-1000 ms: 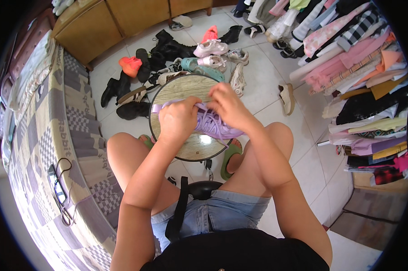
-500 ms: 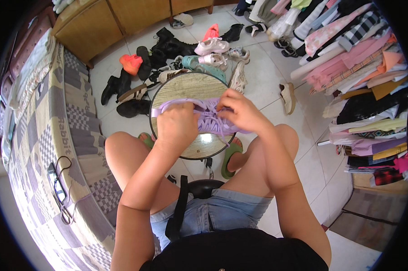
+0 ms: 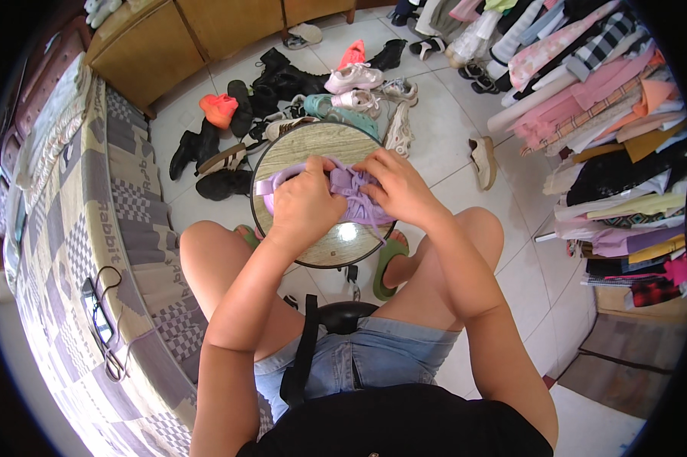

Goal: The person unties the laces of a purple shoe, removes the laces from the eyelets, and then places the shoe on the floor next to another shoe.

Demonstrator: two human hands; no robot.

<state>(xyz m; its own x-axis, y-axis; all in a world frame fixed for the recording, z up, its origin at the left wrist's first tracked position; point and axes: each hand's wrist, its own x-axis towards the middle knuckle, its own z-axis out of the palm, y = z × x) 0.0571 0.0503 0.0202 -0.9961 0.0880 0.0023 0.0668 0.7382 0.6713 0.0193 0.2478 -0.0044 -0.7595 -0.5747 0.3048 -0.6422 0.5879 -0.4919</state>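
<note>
A lilac shoe [image 3: 343,190] is being held at the centre of the frame, over a small round worktop [image 3: 313,145], by the left hand [image 3: 307,204] and the right hand [image 3: 395,186]. The fingers of both hands are being kept closed on the shoe's laces and upper. A heap of shoes [image 3: 282,99] is lying on the tiled floor [image 3: 450,129] in the upper middle, and a patterned bed [image 3: 77,251] is running down the left side.

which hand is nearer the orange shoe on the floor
Left. The left hand is on the purple shoe on the side toward the orange shoe; the right hand holds the shoe's other side, farther off.
</note>
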